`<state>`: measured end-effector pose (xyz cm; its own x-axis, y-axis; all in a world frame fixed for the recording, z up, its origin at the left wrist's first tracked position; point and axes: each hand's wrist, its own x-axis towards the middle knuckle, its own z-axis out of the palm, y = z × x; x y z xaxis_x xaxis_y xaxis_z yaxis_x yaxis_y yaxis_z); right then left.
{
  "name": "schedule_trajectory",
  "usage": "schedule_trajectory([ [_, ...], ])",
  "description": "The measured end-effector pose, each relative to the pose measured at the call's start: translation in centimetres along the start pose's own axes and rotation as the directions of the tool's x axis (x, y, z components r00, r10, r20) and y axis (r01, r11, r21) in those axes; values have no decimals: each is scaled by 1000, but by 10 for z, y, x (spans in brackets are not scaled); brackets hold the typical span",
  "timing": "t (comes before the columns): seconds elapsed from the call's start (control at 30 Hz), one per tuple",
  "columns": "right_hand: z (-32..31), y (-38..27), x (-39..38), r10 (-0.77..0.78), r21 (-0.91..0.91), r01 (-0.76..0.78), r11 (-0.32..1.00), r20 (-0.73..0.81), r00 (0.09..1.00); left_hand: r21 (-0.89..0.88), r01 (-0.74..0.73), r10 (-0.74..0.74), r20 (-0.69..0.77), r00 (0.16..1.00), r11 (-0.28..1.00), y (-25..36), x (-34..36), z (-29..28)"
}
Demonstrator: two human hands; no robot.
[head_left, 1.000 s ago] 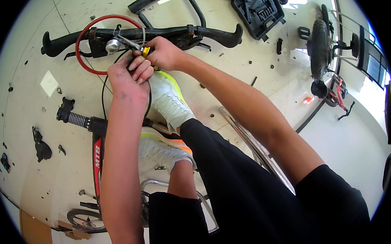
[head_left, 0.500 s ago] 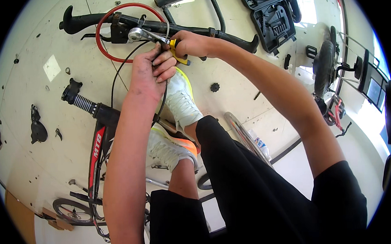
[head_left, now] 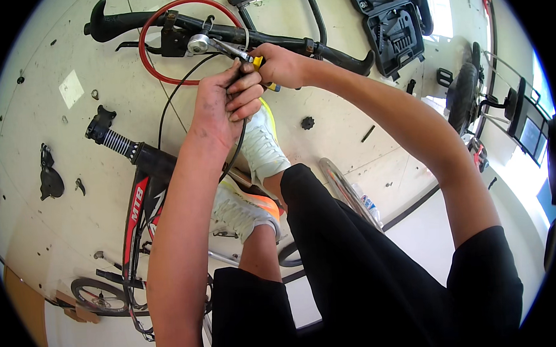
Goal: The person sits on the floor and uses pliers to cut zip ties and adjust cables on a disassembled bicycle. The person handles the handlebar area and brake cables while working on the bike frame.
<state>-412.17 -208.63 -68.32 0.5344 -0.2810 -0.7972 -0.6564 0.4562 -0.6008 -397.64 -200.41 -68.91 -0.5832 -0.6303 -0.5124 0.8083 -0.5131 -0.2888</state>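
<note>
My left hand (head_left: 225,104) is closed with its fingers wrapped round a black cable (head_left: 242,141), which runs down beside my shoe. Right against it, my right hand (head_left: 282,66) grips a yellow tool (head_left: 258,63) with a blue end; its jaws are hidden, so I cannot tell its kind. Both hands meet just below a black bicycle handlebar (head_left: 272,40) lying on the floor. A silver bell-like part (head_left: 198,44) and a silver lever sit beside my fingertips. A red cable loop (head_left: 143,52) circles the bar's left half.
A bicycle frame (head_left: 135,207) with a fork tube lies at left. An open black tool case (head_left: 396,35) is at upper right, near a wheel (head_left: 464,97). Several small loose parts, among them a black derailleur (head_left: 50,177), are scattered about. My shoes (head_left: 261,143) stand between.
My hands have shifted slightly right and down together. The right hand has turned, so less of the yellow tool shows. The view has moved a little.
</note>
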Motion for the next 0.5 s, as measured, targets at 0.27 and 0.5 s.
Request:
schedule_trajectory([
  [0.27,17,20,22,-167,-597,90,797,-75,983,132,9,19,-206,978,991,-6,-14,-22],
  [0.5,31,6,24,-8,-732,-91,675,-131,991,350,33,131,-433,892,936,-9,-16,-29],
])
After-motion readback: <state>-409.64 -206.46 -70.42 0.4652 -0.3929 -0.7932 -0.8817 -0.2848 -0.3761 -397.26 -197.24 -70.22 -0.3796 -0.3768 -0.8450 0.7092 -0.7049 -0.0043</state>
